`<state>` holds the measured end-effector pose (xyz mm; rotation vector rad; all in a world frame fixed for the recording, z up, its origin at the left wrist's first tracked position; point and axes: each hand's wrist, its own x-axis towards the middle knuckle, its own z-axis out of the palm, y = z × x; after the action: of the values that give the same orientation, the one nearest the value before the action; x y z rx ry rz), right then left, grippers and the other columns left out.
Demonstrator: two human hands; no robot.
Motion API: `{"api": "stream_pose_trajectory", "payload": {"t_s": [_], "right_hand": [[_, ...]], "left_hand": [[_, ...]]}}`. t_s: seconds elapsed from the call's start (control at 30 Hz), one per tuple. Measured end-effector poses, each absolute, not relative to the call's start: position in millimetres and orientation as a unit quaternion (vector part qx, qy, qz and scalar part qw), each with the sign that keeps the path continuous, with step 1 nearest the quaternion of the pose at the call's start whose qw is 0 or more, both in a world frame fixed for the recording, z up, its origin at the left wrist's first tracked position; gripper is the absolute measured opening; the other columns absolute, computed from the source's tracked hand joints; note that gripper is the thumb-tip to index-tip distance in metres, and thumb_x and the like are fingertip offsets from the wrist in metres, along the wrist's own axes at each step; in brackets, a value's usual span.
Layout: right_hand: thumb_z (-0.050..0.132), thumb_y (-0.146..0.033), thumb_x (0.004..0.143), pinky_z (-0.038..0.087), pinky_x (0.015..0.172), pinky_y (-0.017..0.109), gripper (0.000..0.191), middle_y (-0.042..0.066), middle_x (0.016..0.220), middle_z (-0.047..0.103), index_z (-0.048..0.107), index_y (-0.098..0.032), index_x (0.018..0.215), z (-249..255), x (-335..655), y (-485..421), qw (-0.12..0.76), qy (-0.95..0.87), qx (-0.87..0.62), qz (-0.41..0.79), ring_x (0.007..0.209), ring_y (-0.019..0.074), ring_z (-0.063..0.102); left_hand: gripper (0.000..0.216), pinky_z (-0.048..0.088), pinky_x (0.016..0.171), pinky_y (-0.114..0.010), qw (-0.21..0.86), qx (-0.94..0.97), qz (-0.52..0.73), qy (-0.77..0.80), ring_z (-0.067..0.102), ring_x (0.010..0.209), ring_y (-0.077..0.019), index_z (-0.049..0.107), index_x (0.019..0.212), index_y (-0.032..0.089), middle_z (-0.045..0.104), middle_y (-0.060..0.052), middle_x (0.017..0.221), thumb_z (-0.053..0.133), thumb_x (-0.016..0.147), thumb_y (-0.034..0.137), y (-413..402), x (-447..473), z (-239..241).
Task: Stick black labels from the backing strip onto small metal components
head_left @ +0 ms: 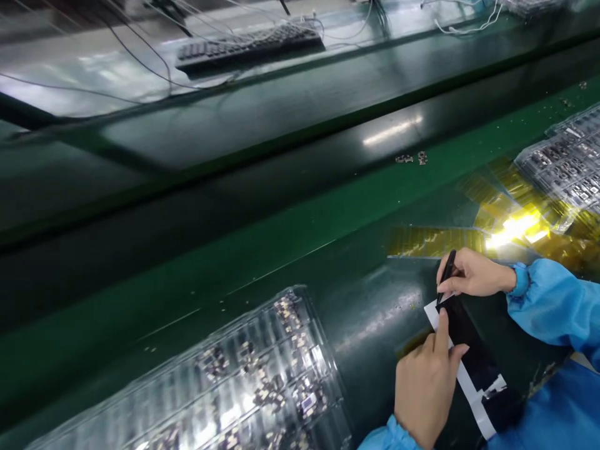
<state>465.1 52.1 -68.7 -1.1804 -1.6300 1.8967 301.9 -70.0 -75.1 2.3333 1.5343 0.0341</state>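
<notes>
My right hand pinches black tweezers, tips down on the near end of a black strip with a white border lying on the dark green bench. My left hand presses its index finger on that strip just below the tweezer tips, other fingers curled. Both arms wear blue sleeves.
A clear plastic tray of small parts lies at the lower left. Another parts tray sits at the right, with yellow film sheets beside it. A few loose small parts lie farther back. A black keyboard and cables rest behind.
</notes>
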Motion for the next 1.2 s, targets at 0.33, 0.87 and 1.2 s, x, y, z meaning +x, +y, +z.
{"api": "stream_pose_trajectory", "payload": {"t_s": [0.33, 0.87, 1.2], "right_hand": [[0.07, -0.032, 0.068, 0.052, 0.054, 0.022, 0.024, 0.0, 0.06, 0.061, 0.056, -0.012, 0.073, -65.6, 465.0, 53.1, 0.168, -0.576, -0.428, 0.676, 0.06, 0.0147, 0.065], [0.066, -0.028, 0.069, 0.051, 0.053, 0.023, 0.019, 0.002, 0.06, 0.062, 0.056, -0.012, 0.073, -63.3, 463.1, 53.1, 0.149, -0.598, -0.448, 0.648, 0.062, 0.0175, 0.066], [0.064, -0.022, 0.07, 0.048, 0.052, 0.022, 0.012, 0.003, 0.063, 0.064, 0.061, -0.012, 0.072, -67.2, 464.1, 54.3, 0.153, -0.658, -0.435, 0.595, 0.061, 0.0158, 0.063]], "left_hand": [[0.05, 0.042, 0.047, -0.025, 0.175, 0.812, 0.016, 0.556, 0.063, 0.059, -0.0175, 0.047, 0.127, 0.015, 0.067, -0.002, 0.07, 0.053, 0.084, 0.039, -67.8, 301.9, -75.2], [0.05, 0.045, 0.048, -0.027, 0.149, 0.818, 0.064, 0.553, 0.063, 0.059, -0.0178, 0.05, 0.123, 0.009, 0.067, -0.004, 0.071, 0.049, 0.086, 0.042, -70.2, 302.1, -78.6], [0.043, 0.04, 0.045, -0.027, 0.127, 0.819, 0.109, 0.548, 0.061, 0.052, -0.0166, 0.057, 0.115, 0.01, 0.063, -0.002, 0.062, 0.048, 0.086, 0.041, -72.1, 300.9, -79.5]]}}
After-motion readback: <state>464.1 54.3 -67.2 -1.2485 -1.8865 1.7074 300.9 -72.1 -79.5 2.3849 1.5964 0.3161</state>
